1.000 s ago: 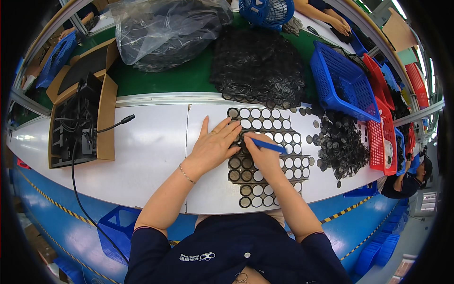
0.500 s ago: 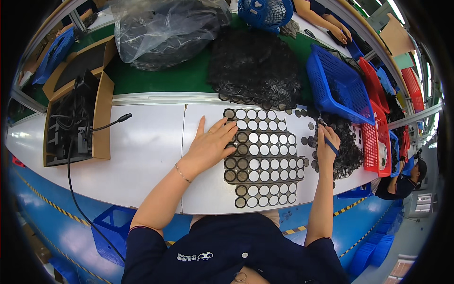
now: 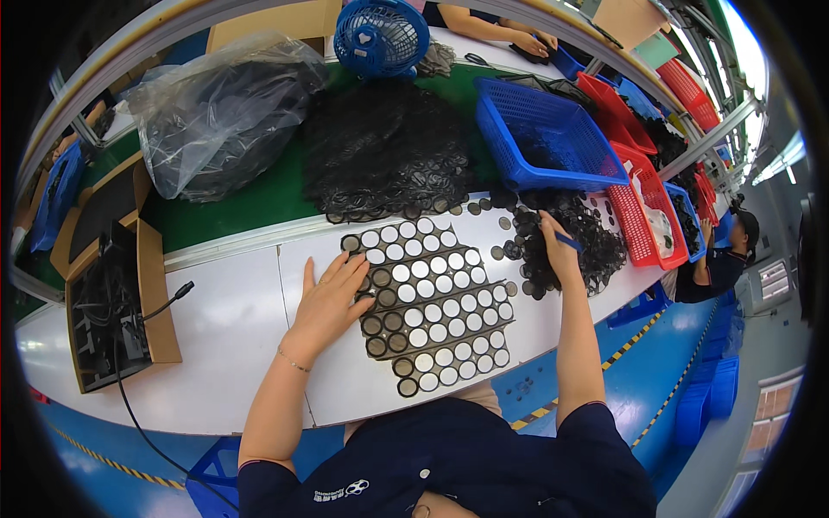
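My left hand (image 3: 330, 298) lies flat with fingers spread on the white table, its fingertips over the left edge of several dark sheets of black-rimmed circles (image 3: 438, 331). Most circles have white centres; those in the left columns look grey-brown. With its fingers closed around a slim blue stick-like tool (image 3: 569, 243), my right hand (image 3: 557, 252) reaches over a loose pile of small black discs (image 3: 596, 259). The fingertips are at the pile's left part; whether they also pinch a disc is too small to tell.
Behind the sheets lies a heap of black ring sheets (image 3: 389, 151), with a clear plastic bag (image 3: 229, 108) and a blue fan (image 3: 381, 39) nearby. Blue (image 3: 553, 177) and red baskets (image 3: 643, 216) stand at right. An open carton (image 3: 160, 293) with cables sits left. Other people work beyond.
The whole view has turned and shifted, so the table things appear farther left. My right hand has moved from the pile's left edge onto the black discs. The left hand stays on the sheets.
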Demonstrator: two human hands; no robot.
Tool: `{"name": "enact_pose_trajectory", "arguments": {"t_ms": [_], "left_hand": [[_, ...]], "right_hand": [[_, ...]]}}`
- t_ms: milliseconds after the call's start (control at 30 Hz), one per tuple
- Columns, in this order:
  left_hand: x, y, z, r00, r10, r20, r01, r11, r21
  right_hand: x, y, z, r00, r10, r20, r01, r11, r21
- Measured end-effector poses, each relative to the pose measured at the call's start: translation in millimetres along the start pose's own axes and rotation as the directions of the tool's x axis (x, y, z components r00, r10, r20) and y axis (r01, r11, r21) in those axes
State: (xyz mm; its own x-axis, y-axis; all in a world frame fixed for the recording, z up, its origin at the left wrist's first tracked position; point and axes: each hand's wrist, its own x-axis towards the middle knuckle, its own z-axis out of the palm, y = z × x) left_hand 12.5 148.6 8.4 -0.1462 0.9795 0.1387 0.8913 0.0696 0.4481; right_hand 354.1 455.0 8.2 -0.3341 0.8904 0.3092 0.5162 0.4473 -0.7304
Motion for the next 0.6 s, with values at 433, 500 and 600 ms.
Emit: {"name": "enact_pose_trajectory", "arguments": {"t_ms": [433,500,600], "left_hand": [[1.2,-5.8,-1.2,0.999,0.034,-0.035,-0.034,0.999,0.014],[2.0,-4.4,-4.0,1.0,0.023,-0.004,-0.023,1.0,0.021],[-3.4,-6.9,-2.6,1.0,0.004,0.015,-0.004,1.0,0.019]], "right_hand": [[42.1,-20.9,-39.2,0.939,-0.334,-0.084,0.264,0.853,-0.45],[42.0,-21.5,-40.2,0.868,-0.233,-0.438,0.197,0.972,-0.126],[33.3,-37.2,-45.0,0.893,0.273,-0.358,-0.137,0.922,0.361]]}}
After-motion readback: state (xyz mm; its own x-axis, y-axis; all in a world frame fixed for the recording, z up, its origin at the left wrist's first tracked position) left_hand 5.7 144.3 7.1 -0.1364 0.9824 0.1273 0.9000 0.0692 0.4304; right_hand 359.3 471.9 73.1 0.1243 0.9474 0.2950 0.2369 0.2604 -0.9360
